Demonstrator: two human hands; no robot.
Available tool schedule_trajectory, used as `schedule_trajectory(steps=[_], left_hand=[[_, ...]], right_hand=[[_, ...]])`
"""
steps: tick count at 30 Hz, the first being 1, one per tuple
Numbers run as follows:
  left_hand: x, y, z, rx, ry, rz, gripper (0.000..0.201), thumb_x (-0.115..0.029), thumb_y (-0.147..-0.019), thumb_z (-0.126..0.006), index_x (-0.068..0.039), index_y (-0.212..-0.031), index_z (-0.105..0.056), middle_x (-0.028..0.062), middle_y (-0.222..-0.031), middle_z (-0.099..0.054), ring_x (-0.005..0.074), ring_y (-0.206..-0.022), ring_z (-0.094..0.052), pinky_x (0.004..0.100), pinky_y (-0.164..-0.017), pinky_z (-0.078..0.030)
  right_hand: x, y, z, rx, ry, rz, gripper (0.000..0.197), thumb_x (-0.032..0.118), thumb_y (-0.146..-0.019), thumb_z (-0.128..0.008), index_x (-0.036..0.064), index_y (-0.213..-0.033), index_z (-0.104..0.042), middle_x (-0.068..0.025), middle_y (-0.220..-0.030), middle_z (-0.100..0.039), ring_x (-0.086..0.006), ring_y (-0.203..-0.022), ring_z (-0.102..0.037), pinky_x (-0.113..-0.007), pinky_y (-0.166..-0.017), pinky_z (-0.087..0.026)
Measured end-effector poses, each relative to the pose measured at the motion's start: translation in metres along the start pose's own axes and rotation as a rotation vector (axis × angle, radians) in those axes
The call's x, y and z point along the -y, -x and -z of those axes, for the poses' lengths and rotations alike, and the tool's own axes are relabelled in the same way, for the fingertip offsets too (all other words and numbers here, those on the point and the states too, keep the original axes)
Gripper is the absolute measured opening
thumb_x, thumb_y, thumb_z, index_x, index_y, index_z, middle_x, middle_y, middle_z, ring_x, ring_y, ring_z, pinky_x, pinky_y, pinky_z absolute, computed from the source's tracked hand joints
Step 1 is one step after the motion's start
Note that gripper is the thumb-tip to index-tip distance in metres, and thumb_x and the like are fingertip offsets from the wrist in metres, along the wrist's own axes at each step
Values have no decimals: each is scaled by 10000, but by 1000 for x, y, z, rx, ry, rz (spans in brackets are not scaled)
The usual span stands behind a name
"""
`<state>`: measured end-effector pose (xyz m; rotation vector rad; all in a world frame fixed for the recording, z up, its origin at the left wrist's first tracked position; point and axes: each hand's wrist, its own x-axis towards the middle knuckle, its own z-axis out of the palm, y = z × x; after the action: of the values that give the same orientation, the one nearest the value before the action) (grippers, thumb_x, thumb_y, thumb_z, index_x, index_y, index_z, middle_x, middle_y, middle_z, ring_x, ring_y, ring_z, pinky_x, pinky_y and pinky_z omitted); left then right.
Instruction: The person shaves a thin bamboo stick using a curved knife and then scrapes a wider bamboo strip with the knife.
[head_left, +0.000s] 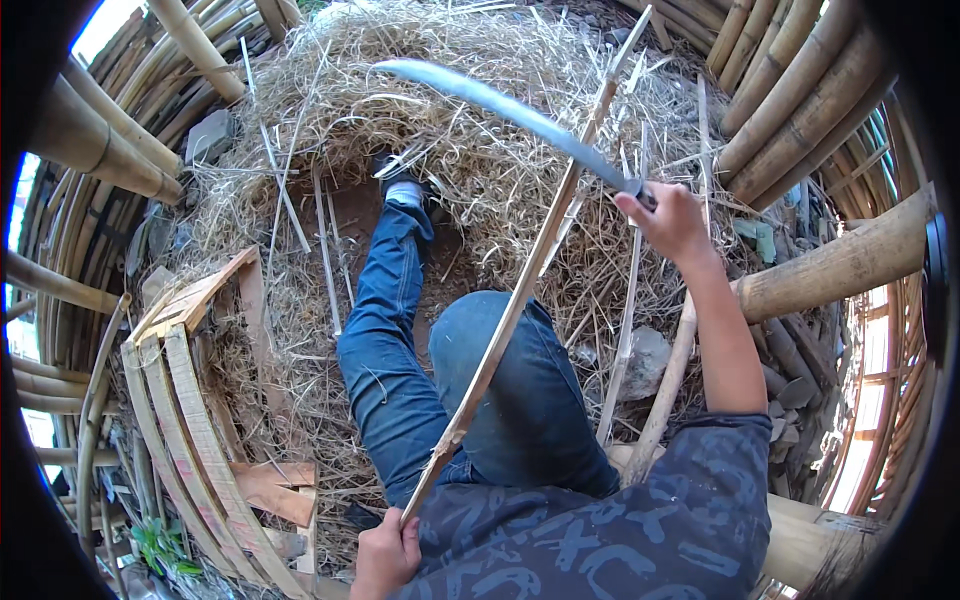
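Observation:
My right hand (672, 222) is closed round the handle of a long curved machete (500, 112), its blade reaching up and to the left. Near the lower edge, my left hand (386, 556) grips the end of a long split bamboo strip (506, 330). That strip slants up and to the right across my bent knee. The blade crosses the strip's upper part; whether they touch I cannot tell. Most of the machete's handle is hidden in my fingers.
A heap of pale shavings (480, 60) spreads around my outstretched foot. Thick bamboo poles (840, 255) stand at the right, more at the left. A wooden slatted crate (190, 420) lies at the left. A grey rock (645, 364) and loose strips lie right of my knee.

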<state>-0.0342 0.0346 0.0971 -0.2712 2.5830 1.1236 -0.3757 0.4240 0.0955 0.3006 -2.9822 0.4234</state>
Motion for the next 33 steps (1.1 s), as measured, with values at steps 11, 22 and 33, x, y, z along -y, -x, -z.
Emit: schedule_trajectory(steps=[11, 22, 33], left_hand=[[22, 12, 3, -20, -43, -73, 69, -130, -885, -546, -74, -926, -548, 233, -628, -567, 439, -571, -572, 488, -480, -437], [39, 34, -3, 9, -70, -61, 107, -172, -903, -572, -70, -920, -544, 226, -596, -541, 435, -537, -550, 481, -464, -413], [45, 35, 0, 47, -39, -33, 87, -125, -883, -563, -69, -948, -545, 245, -618, -547, 442, -564, -556, 497, -497, -419]], right_hand=[[-45, -8, -5, -66, 41, -61, 816, 810, -793, -389, 45, -749, -666, -82, -542, -573, -239, -554, -621, -379, -523, -461], [-31, 14, 3, -86, 74, -39, 772, 846, -755, -405, 106, -606, -567, -38, -487, -538, -209, -467, -599, -345, -472, -487], [-41, 5, 20, -209, 102, -106, 719, 745, -826, -443, 64, -748, -663, -127, -584, -602, -283, -573, -639, -390, -550, -487]])
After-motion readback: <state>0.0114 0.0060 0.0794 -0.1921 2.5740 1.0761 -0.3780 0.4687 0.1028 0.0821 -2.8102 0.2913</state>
